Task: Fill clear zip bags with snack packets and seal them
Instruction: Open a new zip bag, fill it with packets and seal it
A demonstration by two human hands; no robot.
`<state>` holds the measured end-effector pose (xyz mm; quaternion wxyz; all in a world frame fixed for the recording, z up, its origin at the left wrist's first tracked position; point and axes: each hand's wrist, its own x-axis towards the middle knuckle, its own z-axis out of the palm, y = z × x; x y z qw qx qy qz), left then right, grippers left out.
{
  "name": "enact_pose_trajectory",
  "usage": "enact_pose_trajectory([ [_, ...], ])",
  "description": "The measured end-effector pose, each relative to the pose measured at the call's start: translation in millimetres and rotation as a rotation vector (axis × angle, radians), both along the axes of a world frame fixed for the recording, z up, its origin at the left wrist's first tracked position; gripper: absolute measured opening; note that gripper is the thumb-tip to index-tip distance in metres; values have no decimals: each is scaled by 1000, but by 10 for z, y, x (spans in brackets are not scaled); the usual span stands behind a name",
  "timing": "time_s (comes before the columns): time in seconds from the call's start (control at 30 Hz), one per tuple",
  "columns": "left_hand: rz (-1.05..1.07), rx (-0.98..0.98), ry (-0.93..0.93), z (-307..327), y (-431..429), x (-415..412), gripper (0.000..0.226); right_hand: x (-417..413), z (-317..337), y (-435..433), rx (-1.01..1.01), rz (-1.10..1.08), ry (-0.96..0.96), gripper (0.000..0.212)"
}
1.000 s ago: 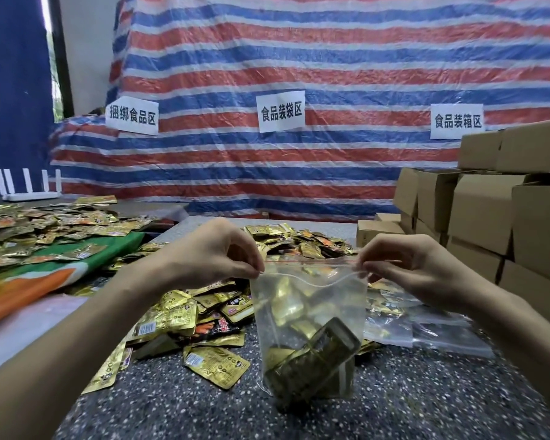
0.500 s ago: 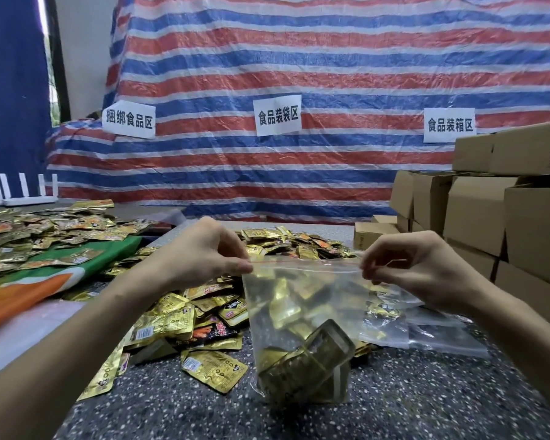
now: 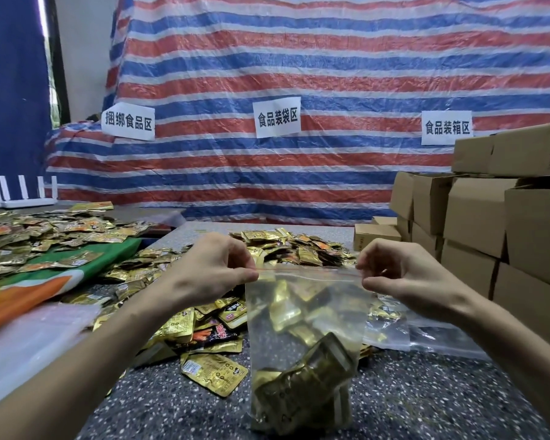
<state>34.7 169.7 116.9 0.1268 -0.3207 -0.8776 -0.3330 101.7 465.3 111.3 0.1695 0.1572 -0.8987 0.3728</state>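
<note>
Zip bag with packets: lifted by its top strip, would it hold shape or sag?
Probably sags: the zip bag is thin, wrinkled film. Likely bottom-heavy, since packets bunch low. It may slump if the left hand and right hand release.

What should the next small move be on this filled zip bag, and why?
Probably slide the right hand, pinching, along the red zip strip toward the left hand, pressing it shut. Both hands pinch top corners of the clear zip bag, the strip is taut between them, and the gold snack packets sit well below it. Whether it is sealed cannot be told.
</note>
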Motion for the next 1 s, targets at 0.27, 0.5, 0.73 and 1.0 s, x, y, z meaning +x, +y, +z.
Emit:
enact_pose_trajectory([
  [0.27,-17,62,97,-78,114,64,16,-66,160,-712,506,8,224,52],
  [0.5,-72,53,130,-94,102,106,11,-225,166,-960,443,61,162,8],
  [0.73,-119,-26,113,-134,55,111,8,-219,104,-1034,444,24,140,10],
  [1.0,-174,26,268,-183,47,105,11,-207,102,-1042,405,67,110,10],
])
